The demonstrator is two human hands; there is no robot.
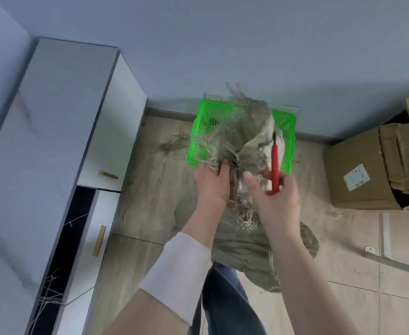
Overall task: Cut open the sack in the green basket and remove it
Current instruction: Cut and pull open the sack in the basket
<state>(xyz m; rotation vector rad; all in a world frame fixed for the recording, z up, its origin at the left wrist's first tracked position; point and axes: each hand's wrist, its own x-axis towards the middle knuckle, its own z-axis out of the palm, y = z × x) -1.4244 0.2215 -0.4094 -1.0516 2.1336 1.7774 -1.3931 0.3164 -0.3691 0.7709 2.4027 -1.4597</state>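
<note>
A bright green plastic basket (199,131) stands on the floor against the far wall. A grey-brown woven sack (244,131) with frayed threads bulges up out of it and hangs over its near rim. My left hand (213,184) grips the sack's frayed near edge at the basket's front rim. My right hand (274,197) holds a red-handled cutter (274,165), its dark blade pointing away from me and touching the sack's right side. Below my hands more sack cloth (244,250) lies spread on the floor.
A white cabinet (60,146) with gold handles runs along the left. Opened cardboard boxes (367,170) stand at the right by the wall. Loose fibres (172,146) litter the floor left of the basket. My jeans-clad leg (225,298) is below the cloth.
</note>
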